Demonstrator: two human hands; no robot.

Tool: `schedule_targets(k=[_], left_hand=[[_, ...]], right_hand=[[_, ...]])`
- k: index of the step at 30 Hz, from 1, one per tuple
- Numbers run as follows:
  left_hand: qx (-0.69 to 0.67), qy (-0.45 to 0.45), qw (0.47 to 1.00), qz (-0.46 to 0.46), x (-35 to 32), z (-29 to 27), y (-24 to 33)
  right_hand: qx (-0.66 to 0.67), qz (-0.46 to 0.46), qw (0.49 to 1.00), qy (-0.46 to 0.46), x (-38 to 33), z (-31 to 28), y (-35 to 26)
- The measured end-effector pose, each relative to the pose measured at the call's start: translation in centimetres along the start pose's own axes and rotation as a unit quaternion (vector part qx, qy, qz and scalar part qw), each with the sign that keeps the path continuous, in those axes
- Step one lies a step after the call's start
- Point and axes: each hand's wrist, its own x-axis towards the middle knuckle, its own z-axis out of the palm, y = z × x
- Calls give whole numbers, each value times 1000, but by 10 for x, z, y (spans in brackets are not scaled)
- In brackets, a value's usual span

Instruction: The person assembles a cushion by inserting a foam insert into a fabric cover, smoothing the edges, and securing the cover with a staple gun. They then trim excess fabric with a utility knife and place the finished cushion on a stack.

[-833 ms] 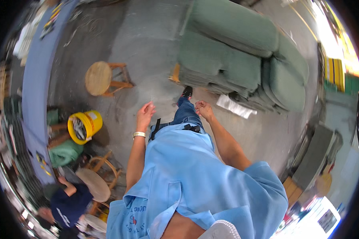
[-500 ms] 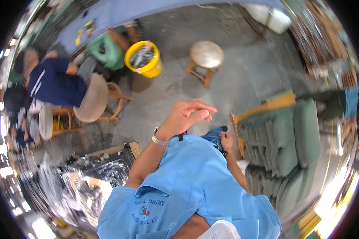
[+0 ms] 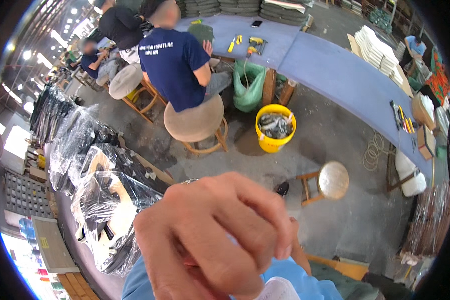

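Note:
My left hand (image 3: 210, 235) is raised very close to the camera, knuckles up, and fills the lower middle. Its fingers are bent inward into a loose curl. The palm and most fingertips are hidden, so whatever it holds, if anything, does not show. A white edge of a face mask (image 3: 279, 289) appears just under the curled fingers. Behind it, only a slip of my right hand and forearm (image 3: 297, 250) shows over my light blue shirt (image 3: 295, 277). The right fingers are hidden.
A yellow bucket (image 3: 276, 145) of scraps and a round wooden stool (image 3: 333, 180) stand ahead. Beyond runs a long blue-covered table (image 3: 330, 70) with a drill (image 3: 255, 46). A seated co-worker in navy (image 3: 172, 70) is at left, near plastic-wrapped parts (image 3: 105, 210). A cable coil (image 3: 375, 152) lies right.
My left hand has risen from in front of my waist to close before the camera. My view has tilted up and turned left. My right hand has become mostly hidden.

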Motion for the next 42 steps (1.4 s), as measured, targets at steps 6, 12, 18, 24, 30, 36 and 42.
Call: schedule_targets(k=[6, 12, 18, 24, 30, 36, 42], left_hand=[[0, -60, 998, 14, 36, -42, -110], [-186, -37, 979, 67, 81, -32, -277], [-232, 21, 972, -11, 100, -40, -354], [-232, 27, 968, -93, 98, -48, -406], [-199, -85, 976, -23, 104, -81, -482], [-180, -115, 968, 134, 148, -143, -592], [-156, -92, 967, -178, 111, -260, -705]], right_hand=[[28, 62, 997, -33, 96, -45, -16], [316, 229, 918, -73, 203, -87, 13], [283, 183, 938, -76, 284, -139, -32], [304, 170, 936, -45, 322, -164, -52], [346, 194, 918, -5, 332, -182, -53], [452, 200, 863, 105, 381, -229, -75], [427, 42, 886, 175, 531, -324, -275]])
